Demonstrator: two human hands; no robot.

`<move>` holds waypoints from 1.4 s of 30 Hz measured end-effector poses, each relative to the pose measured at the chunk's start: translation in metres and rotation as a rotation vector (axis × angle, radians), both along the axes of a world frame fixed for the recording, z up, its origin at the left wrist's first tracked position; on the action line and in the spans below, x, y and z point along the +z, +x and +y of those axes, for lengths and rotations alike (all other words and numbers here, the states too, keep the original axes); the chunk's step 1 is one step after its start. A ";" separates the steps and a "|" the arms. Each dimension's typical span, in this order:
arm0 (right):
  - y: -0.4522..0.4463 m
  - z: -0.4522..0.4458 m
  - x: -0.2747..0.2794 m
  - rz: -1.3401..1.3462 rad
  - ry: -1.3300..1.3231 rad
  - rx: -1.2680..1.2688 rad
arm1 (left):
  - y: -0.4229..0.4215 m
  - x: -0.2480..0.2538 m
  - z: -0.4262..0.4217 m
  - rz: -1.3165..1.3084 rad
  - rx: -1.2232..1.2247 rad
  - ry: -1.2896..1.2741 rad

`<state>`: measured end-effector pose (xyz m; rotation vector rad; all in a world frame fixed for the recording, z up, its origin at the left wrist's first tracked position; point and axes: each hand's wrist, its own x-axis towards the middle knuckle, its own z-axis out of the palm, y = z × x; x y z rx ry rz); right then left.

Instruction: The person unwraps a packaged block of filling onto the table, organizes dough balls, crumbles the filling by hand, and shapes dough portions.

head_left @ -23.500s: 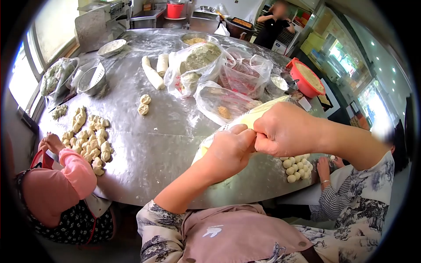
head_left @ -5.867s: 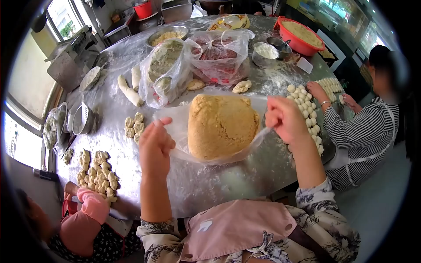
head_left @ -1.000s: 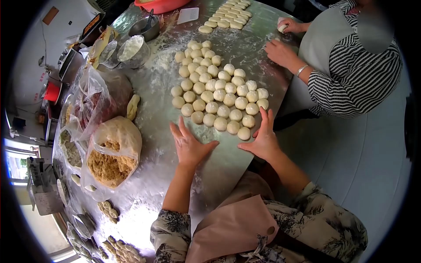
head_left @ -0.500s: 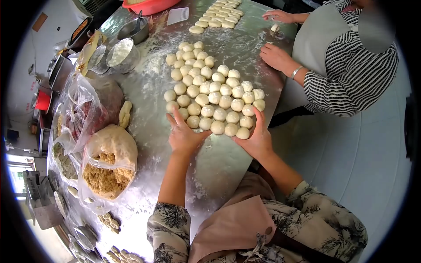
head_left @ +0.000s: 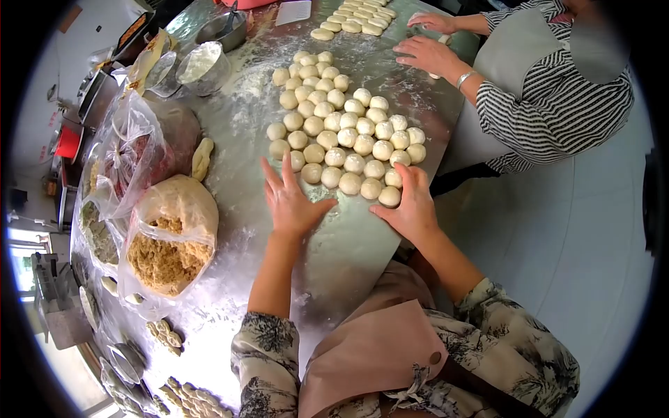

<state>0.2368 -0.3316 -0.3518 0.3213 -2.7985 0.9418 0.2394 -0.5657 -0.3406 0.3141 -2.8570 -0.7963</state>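
Observation:
A close cluster of round white dough balls (head_left: pixel 364 144) lies on the floured metal table. At its near left edge is my left hand (head_left: pixel 293 209), fingers spread and thumb out, with a small gap to the nearest balls. My right hand (head_left: pixel 412 212) rests at the near right corner, thumb and fingers apart around a corner dough ball (head_left: pixel 389 196). It touches the ball's side without visibly lifting it.
To the left stand a bag of crumbly brown filling (head_left: pixel 167 261), a bag of reddish filling (head_left: pixel 136 157) and a bowl of flour (head_left: pixel 202 68). Flattened dough pieces (head_left: pixel 352 26) lie at the back. Across the table, a co-worker's hands (head_left: pixel 435 56) handle dough.
My left hand has drawn back slightly from the balls, while my right stays at the corner. The co-worker's nearer hand has moved onto a dough piece. The view has shifted slightly.

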 end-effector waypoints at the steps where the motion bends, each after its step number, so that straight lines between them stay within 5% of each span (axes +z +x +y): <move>1: 0.000 -0.004 0.002 -0.058 0.008 -0.020 | -0.008 0.001 -0.007 0.023 -0.014 -0.028; 13: -0.017 -0.047 0.023 -0.403 0.092 -0.122 | -0.073 0.002 -0.053 -0.133 -0.316 -0.163; 22: -0.012 -0.061 0.019 -0.341 0.123 -0.118 | -0.081 0.001 -0.065 0.027 -0.502 -0.134; 28: -0.021 -0.056 0.012 -0.288 0.176 0.037 | -0.061 0.006 -0.066 -0.145 -0.482 -0.018; 37: -0.027 -0.070 0.030 -0.431 0.222 -0.084 | -0.057 0.024 -0.042 -0.273 -0.378 -0.274; 42: -0.031 -0.071 0.021 -0.385 0.195 -0.008 | -0.059 0.009 -0.048 -0.215 -0.434 -0.203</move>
